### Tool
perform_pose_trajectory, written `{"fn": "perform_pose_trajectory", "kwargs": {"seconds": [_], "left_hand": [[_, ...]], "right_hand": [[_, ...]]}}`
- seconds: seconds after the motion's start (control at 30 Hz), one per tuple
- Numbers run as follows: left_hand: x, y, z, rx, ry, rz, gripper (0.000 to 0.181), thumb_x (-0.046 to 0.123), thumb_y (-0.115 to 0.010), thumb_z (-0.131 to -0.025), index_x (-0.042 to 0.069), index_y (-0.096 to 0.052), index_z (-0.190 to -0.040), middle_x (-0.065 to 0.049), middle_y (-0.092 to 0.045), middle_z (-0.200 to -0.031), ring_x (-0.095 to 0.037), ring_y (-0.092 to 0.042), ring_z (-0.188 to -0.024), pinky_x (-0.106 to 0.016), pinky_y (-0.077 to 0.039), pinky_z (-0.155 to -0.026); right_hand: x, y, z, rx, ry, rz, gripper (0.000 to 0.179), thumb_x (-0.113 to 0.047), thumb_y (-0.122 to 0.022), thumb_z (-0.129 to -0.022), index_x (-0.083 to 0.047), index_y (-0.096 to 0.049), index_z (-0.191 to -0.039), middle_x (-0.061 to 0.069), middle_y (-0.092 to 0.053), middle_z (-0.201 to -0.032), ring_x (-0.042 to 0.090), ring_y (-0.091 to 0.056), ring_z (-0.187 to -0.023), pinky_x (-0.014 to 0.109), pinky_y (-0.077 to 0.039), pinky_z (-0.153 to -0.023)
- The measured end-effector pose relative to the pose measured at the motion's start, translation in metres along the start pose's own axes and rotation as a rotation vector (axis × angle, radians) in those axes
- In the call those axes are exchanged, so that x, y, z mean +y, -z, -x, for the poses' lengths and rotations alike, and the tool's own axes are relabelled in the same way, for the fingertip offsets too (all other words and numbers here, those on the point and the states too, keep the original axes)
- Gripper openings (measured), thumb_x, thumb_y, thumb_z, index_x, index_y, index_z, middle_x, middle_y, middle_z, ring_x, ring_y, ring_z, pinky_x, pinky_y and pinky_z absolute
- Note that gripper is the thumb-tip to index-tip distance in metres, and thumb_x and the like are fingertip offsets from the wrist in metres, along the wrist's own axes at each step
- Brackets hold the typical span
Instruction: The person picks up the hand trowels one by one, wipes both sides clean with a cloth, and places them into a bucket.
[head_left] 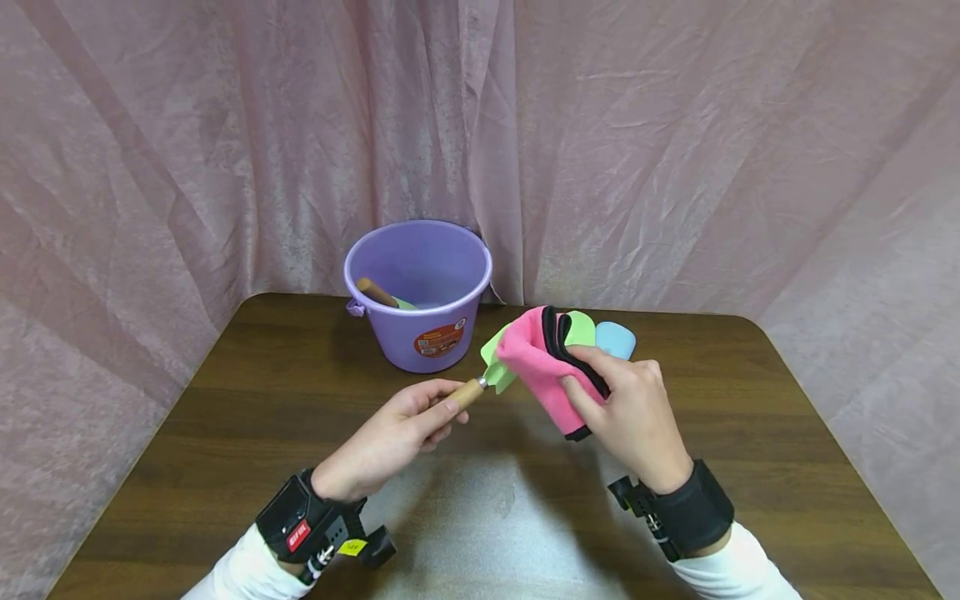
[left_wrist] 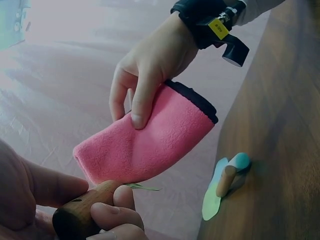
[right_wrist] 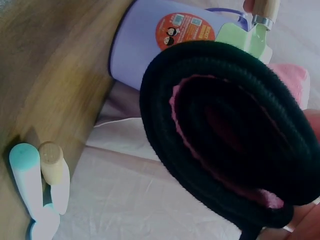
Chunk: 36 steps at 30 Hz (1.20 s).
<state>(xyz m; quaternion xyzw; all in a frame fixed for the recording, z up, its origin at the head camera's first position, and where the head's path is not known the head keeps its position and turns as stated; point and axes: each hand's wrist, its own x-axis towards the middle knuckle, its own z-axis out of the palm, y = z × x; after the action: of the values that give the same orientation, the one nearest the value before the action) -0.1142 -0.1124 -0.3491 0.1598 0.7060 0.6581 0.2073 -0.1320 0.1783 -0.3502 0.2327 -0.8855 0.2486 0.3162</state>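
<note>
Holding one green-bladed trowel (head_left: pixel 471 392) by its wooden handle, the person's left hand (head_left: pixel 390 437) has its fingers curled; the right hand (head_left: pixel 637 417) pinches one folded pink cloth with black edging (head_left: pixel 534 358) over part of the blade, above a brown table (head_left: pixel 277 417). One purple plastic bucket (head_left: pixel 408 340) contains one wooden-handled tool (head_left: pixel 376 292). Two more lie beyond the cloth: a green-bladed tool (head_left: pixel 582 327) and a light-blue tool (head_left: pixel 617 340). Both wrist views reveal their handles, hidden in the head view.

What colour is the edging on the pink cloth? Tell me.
The edging is black; the right wrist view shows it best.
</note>
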Motion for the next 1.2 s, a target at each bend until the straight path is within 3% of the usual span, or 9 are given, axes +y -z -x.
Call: {"fn": "perform_pose_trajectory", "kwargs": {"seconds": [0.1,0.27,0.7,1.03,1.2], "left_hand": [[-0.0002,0.0005,-0.0003,0.003,0.008,0.011,0.033,0.022,-0.044,-0.108,0.001,-0.054,-0.131,-0.006,-0.05,-0.09,-0.012,-0.036,-0.065,-0.022,-0.031,-0.057],[-0.0005,0.0009,-0.001,0.005,0.017,0.016,0.031,0.022,-0.044,-0.108,0.003,-0.054,-0.129,-0.006,-0.049,-0.086,-0.013,-0.036,-0.065,-0.024,-0.031,-0.058],[-0.0013,0.0007,-0.0013,0.01,0.011,0.032,0.028,0.023,-0.044,-0.108,0.002,-0.058,-0.121,-0.008,-0.047,-0.083,-0.013,-0.038,-0.066,-0.023,-0.031,-0.057],[-0.0009,0.0017,0.0003,0.005,0.012,0.027,0.032,0.023,-0.043,-0.108,0.003,-0.055,-0.13,-0.008,-0.052,-0.089,-0.014,-0.038,-0.065,-0.023,-0.03,-0.056],[-0.0009,0.0016,0.0006,0.002,0.012,0.03,0.033,0.023,-0.043,-0.108,0.004,-0.054,-0.133,-0.008,-0.054,-0.094,-0.013,-0.039,-0.066,-0.023,-0.031,-0.057]], "right_hand": [[-0.0027,0.0002,0.0001,-0.002,0.025,-0.009,0.032,-0.026,-0.073,-0.086,-0.013,-0.072,-0.116,0.001,-0.074,-0.095,0.015,-0.069,-0.077,0.04,-0.031,-0.068],[-0.0054,0.0002,0.0005,-0.013,0.071,-0.023,0.033,-0.025,-0.073,-0.086,-0.017,-0.073,-0.118,-0.002,-0.073,-0.104,0.013,-0.069,-0.093,0.041,-0.03,-0.071],[-0.0066,-0.0007,-0.0003,-0.016,0.183,-0.027,0.031,-0.019,-0.075,-0.084,-0.02,-0.074,-0.115,-0.008,-0.071,-0.101,0.012,-0.061,-0.085,0.045,-0.029,-0.076],[-0.0034,-0.0005,0.0007,0.019,0.082,0.017,0.029,-0.016,-0.069,-0.086,-0.02,-0.072,-0.115,-0.005,-0.069,-0.089,0.014,-0.061,-0.081,0.044,-0.029,-0.075],[-0.0012,-0.0002,0.0006,0.039,0.026,0.03,0.028,-0.018,-0.069,-0.086,-0.016,-0.072,-0.114,-0.001,-0.073,-0.094,0.017,-0.064,-0.08,0.044,-0.03,-0.073]]}}
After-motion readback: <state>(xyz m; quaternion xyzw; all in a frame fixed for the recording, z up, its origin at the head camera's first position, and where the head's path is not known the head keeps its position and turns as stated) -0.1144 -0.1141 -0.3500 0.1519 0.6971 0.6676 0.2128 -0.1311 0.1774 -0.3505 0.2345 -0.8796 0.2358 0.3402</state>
